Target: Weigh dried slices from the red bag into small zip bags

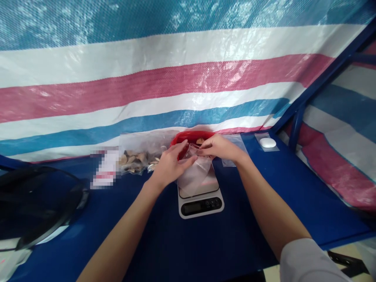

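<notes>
Above the white kitchen scale (pixel 202 207) I hold a clear plastic bag (pixel 195 172) by its upper edge. My left hand (pixel 172 162) grips the bag's left side, with the thumb reaching across toward the middle. My right hand (pixel 220 148) pinches the opposite side near the opening. The bag hangs over the scale's plate and looks mostly see-through. Just behind both hands sits a red bag (pixel 188 136), open at the top, with a brownish piece (pixel 200 141) showing inside it. The scale's display looks dark.
Clear bags of brown dried slices (pixel 133 160) lie left of my hands, beside a blurred-out paper (pixel 105 168). A white oval object (pixel 267 143) rests on a small clear bag at right. A black round-rimmed item (pixel 41 199) stands at left. Striped sheeting (pixel 147 90) rises behind the blue table (pixel 235 235).
</notes>
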{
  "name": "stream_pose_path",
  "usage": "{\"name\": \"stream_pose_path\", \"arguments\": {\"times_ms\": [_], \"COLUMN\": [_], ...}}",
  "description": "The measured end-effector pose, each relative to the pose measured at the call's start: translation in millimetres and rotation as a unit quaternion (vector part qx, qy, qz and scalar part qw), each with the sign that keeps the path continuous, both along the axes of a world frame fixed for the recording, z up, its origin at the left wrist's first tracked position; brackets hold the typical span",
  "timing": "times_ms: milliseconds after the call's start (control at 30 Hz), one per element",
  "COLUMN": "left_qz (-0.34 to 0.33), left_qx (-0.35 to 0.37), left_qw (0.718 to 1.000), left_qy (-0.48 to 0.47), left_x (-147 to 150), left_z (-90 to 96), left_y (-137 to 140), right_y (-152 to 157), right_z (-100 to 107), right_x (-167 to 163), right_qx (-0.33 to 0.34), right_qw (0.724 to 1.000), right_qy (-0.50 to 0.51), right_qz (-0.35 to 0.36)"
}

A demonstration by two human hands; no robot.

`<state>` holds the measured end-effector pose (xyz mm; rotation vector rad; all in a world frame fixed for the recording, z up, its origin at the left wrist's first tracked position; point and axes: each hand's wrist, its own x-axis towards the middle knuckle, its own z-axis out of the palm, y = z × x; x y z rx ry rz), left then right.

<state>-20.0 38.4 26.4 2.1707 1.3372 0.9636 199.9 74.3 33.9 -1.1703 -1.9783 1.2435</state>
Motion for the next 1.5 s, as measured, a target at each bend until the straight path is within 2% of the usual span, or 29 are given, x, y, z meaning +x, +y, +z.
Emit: {"name": "stream_pose_path", "arguments": {"times_ms": [200, 467, 567, 767, 867, 967, 1100, 1233, 1367, 1500], "left_qz": [0.002, 0.026, 0.037, 0.045, 0.041, 0.039, 0.046, 0.043, 0.032, 0.040], "left_qx": [-0.045, -0.030, 0.005, 0.035, 0.049, 0.032, 0.010, 0.018, 0.029, 0.042], "left_qw": [0.999, 0.999, 0.999, 0.997, 0.996, 0.997, 0.999, 0.999, 0.999, 0.998], "left_qy": [-0.012, 0.024, 0.019, -0.050, -0.065, -0.052, -0.027, -0.001, 0.012, 0.014], "left_x": [18, 31, 32, 26, 24, 23, 22, 20, 18, 17], "left_z": [-15.9, -39.0, -41.1, -35.5, -33.2, -32.2, -32.1, -33.2, -34.1, -33.9], "left_y": [-8, -13, -13, -9, -7, -7, -6, -5, -4, -4], "right_y": [-4, -7, -5, 0, 0, -3, -9, -13, -14, -15], "right_z": [5, 13, 10, 4, 7, 14, 20, 21, 22, 22], "right_x": [-5, -8, -6, 6, 12, 14, 6, -3, -3, -5], "right_qx": [-0.008, 0.022, 0.020, -0.031, 0.002, 0.077, 0.153, 0.215, 0.242, 0.210], "right_qw": [1.000, 1.000, 1.000, 0.999, 1.000, 0.996, 0.986, 0.974, 0.966, 0.977], "right_qy": [0.011, -0.007, -0.004, 0.006, 0.011, 0.019, 0.032, 0.006, 0.014, -0.009], "right_qz": [-0.009, 0.014, 0.015, 0.008, -0.016, -0.047, -0.058, -0.069, -0.094, -0.048]}}
